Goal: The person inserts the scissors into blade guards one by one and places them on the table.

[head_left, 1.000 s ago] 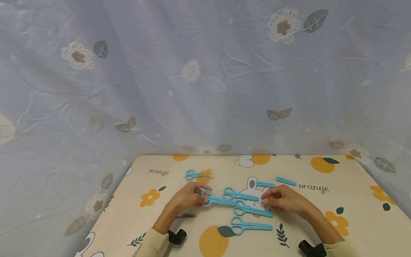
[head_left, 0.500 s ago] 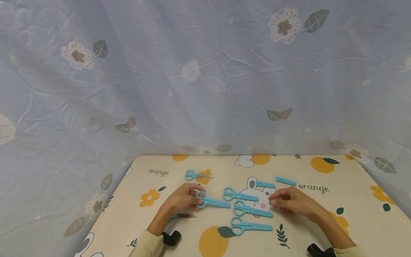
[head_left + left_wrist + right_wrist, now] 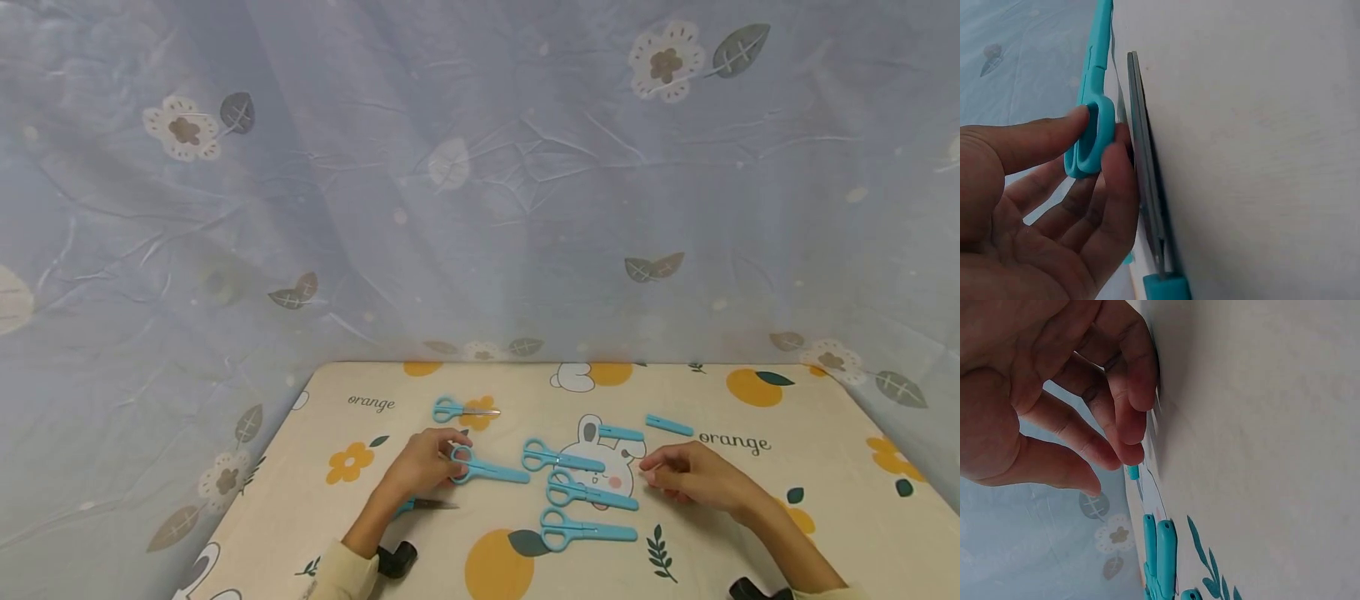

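Six pairs of blue scissors and two loose blue caps were counted on the counter point(image 3: 825, 467), listed left to right.

1. Uncapped scissors point(image 3: 429, 504), bare blades, were lying just under the left wrist, near the counter's front edge. These were best kept clear of the forearm during any slide.
2. Left hand point(image 3: 422, 463): its fingers point(image 3: 1116, 187) were curled and clamped on the handle loop of the capped scissors point(image 3: 486, 470), thumb on one side, fingertips on the other. The capped scissors were lying flat on the counter at left of centre, cap end pointing right. A low, flat slide by the loop was judged the tidy way to place them, with the cap not pulled loose.
3. Small uncapped scissors point(image 3: 459, 410) were lying further back, apart from the hand.
4. Three capped pairs were set in a column at centre: upper scissors point(image 3: 561, 457), middle scissors point(image 3: 591, 493), lower scissors point(image 3: 587, 530). Room was to be left so the row stayed parallel.
5. Two caps, near cap point(image 3: 621, 433) and far cap point(image 3: 669, 426), were lying behind the column.
6. Right hand point(image 3: 693, 479): its fingers point(image 3: 1129, 419) were loosely bent, tips resting on the counter, holding nothing, just right of the column.
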The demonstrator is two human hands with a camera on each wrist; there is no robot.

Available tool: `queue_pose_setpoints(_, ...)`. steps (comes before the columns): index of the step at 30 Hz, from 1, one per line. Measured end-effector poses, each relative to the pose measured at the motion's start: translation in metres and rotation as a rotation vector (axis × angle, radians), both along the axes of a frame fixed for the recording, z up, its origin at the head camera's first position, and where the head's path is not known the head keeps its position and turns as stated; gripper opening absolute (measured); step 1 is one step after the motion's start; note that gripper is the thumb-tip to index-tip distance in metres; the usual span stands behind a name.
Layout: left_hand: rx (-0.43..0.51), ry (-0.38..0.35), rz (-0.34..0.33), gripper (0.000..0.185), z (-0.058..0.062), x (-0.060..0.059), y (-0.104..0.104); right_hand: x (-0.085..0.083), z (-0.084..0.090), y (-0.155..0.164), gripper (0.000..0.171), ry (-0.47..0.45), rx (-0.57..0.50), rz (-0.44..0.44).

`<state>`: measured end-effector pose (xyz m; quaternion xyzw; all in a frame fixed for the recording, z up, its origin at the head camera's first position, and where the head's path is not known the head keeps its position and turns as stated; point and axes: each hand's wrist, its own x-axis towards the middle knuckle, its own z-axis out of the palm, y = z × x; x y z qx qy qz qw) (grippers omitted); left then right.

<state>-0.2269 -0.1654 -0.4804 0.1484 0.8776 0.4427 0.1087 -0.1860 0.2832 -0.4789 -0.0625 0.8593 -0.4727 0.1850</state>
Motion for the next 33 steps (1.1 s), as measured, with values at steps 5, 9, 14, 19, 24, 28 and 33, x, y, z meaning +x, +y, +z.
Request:
queue_pose_setpoints(5,-0.110,0.106,-0.004,0.035,0.002,0.003,0.000,0.001,-0.001,0.001,0.035,0.007,0.038,-0.033)
queue_pose_setpoints(9,-0.144,0.153,-0.021,0.035,0.002,0.006,-0.002,0.001,0.000,0.001,0.032,0.001,0.078,-0.074)
queue_pose_setpoints(14,-0.154,0.161,-0.030,0.037,0.001,0.007,-0.004,0.001,0.001,0.000,0.031,0.003,0.104,-0.094)
queue_pose_setpoints(19,-0.155,0.158,-0.038,0.041,0.002,0.008,-0.007,0.003,0.000,0.000,0.030,0.010,0.125,-0.104)
queue_pose_setpoints(24,-0.148,0.160,-0.048,0.043,0.004,0.010,-0.013,0.004,-0.002,0.002,0.032,0.027,0.142,-0.093)
queue_pose_setpoints(28,-0.151,0.166,-0.041,0.043,0.005,0.011,-0.018,0.005,-0.002,0.003,0.033,0.066,0.164,-0.088)
queue_pose_setpoints(33,-0.144,0.166,-0.031,0.044,0.007,0.015,-0.024,0.005,-0.002,0.004,0.033,0.140,0.245,-0.087)
